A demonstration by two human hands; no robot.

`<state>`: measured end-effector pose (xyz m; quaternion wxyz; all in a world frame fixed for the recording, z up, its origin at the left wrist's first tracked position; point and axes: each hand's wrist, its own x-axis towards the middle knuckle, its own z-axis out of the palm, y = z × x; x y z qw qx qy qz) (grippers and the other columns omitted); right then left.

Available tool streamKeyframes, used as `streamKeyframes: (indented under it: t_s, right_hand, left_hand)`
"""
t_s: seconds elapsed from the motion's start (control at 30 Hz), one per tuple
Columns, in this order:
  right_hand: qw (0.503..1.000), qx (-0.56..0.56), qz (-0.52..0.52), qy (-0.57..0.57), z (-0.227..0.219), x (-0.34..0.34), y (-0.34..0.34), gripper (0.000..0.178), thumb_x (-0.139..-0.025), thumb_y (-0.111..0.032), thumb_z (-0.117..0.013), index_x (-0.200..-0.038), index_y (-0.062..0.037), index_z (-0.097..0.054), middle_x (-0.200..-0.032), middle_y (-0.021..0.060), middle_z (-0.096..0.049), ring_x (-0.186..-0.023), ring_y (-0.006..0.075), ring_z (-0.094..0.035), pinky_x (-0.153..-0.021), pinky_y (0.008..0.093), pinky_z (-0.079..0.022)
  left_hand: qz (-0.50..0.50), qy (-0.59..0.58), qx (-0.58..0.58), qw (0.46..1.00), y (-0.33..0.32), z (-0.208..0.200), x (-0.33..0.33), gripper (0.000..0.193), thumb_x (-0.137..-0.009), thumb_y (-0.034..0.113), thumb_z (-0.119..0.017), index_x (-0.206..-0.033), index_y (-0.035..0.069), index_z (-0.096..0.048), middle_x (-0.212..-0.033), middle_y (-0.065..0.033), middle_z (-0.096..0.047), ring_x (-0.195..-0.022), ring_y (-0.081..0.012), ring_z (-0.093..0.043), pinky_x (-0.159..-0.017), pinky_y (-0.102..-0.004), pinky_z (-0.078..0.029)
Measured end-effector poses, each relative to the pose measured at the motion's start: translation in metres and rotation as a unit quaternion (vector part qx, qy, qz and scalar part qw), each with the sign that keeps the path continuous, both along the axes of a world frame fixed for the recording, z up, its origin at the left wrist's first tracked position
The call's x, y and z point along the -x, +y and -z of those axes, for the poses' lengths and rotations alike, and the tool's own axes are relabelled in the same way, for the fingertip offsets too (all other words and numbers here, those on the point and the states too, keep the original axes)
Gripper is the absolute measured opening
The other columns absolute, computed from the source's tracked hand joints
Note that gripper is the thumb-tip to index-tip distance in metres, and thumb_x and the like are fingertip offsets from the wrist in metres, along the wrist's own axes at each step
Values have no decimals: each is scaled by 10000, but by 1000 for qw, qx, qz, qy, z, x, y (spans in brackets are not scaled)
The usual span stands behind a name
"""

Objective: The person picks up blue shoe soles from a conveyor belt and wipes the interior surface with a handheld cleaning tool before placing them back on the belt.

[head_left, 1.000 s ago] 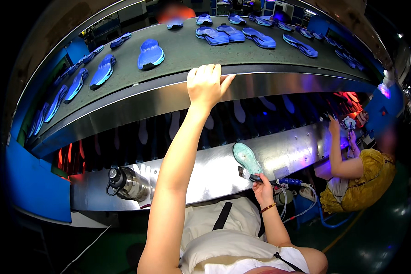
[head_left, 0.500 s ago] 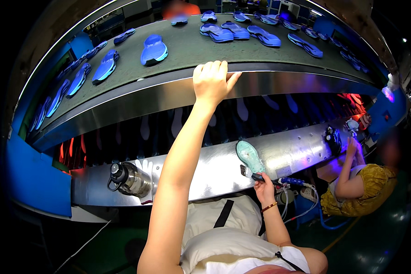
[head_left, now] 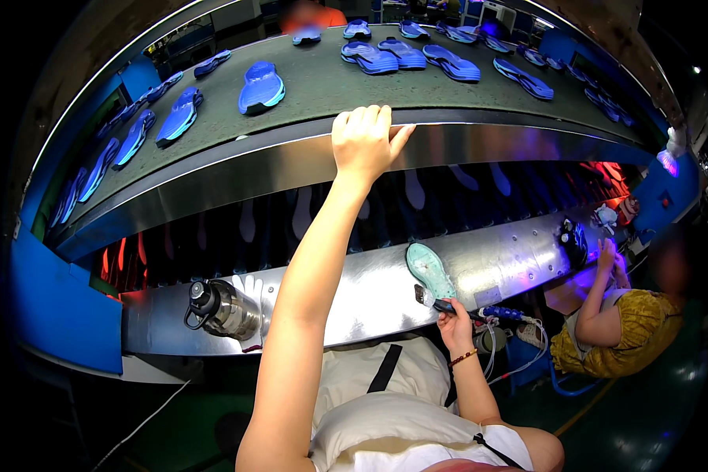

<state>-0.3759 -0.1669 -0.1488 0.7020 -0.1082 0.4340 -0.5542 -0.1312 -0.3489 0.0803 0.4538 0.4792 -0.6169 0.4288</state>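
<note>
My left hand [head_left: 362, 141] is raised and rests on the metal edge [head_left: 456, 134] of the conveyor, its fingers curled over the rim and its thumb stretched to the right. Lower down, my right hand [head_left: 455, 324] is closed round the dark handle of what looks like a brush [head_left: 442, 304]. Its pale, dark-edged head points up and left. A mint green shoe sole [head_left: 428, 263] lies on the silver ledge, just beyond that brush and close to my right fingers.
Many blue shoe soles [head_left: 261, 86] ride the dark green belt [head_left: 315, 86]. Under it, more soles stand in a dark, red-lit gap. A clear bottle with a black lid [head_left: 226, 309] and a white glove [head_left: 252, 287] sit left on the ledge [head_left: 346, 315]. A co-worker [head_left: 629, 326] sits at right.
The blue soles on the belt and those in the gap below have shifted slightly left. Both my hands, the brush and the mint sole are practically where they were.
</note>
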Motion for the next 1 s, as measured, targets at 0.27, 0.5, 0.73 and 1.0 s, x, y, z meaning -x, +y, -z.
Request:
streamKeyframes:
  t_s: [0.27,0.5,0.73,1.0]
  right_hand:
    - [1000,-3,4,-5,-4,-1,1,202,-835,-229,-550,-853,-29,-575,-678,19,-549,-566,105,-509,-515,216,-410]
    - [1000,-18,4,-1,0,0,-2,201,-834,-233,-542,-859,-36,-568,-698,26,-554,-567,114,-499,-513,223,-398]
    - [1000,-14,13,-6,15,10,-4,190,-837,-233,-534,-862,-46,-560,-703,26,-555,-572,124,-492,-521,233,-392]
    - [1000,-18,17,-9,17,22,-8,201,-837,-238,-531,-860,-41,-565,-689,20,-547,-567,118,-488,-517,231,-386]
  left_hand:
    - [0,-2,7,1000,-3,2,0,384,-680,455,-601,-758,79,-614,-682,-8,-557,-660,-163,-526,-649,-296,-371]
    - [6,-6,7,1000,-5,3,-2,389,-684,447,-602,-781,71,-632,-707,-26,-585,-689,-173,-543,-659,-303,-379]
    - [-20,14,-141,990,1,-15,5,309,-739,408,-579,-701,104,-618,-702,-17,-581,-758,-198,-546,-677,-321,-394]
    - [46,109,-383,916,-44,-51,15,589,-706,319,-600,-1184,14,-439,-1246,-180,-373,-1139,-320,-378,-934,-418,-346]
